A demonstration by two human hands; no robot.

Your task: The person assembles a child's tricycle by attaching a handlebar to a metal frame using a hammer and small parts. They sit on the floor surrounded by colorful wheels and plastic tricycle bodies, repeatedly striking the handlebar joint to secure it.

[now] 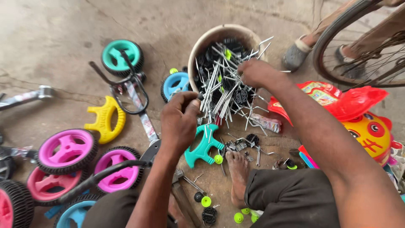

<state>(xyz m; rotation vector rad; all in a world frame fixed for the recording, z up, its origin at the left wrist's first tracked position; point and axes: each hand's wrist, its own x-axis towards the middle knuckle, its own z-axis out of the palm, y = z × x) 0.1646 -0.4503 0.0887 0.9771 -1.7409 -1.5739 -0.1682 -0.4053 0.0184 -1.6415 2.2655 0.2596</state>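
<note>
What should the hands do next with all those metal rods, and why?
Probably lift one rod free with the right hand: it is already down among the tangled metal rods in the bucket, while the left hand seems to pinch one near the rim.

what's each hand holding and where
Left hand pinches a metal rod near its lower end; right hand reaches into the bucket, grip hidden.

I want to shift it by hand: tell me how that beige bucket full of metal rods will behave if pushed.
The beige bucket is crammed with metal rods, so probably heavy. Rods overhang the rim and may snag or spill. Its round base should slide rather than tip.
</note>
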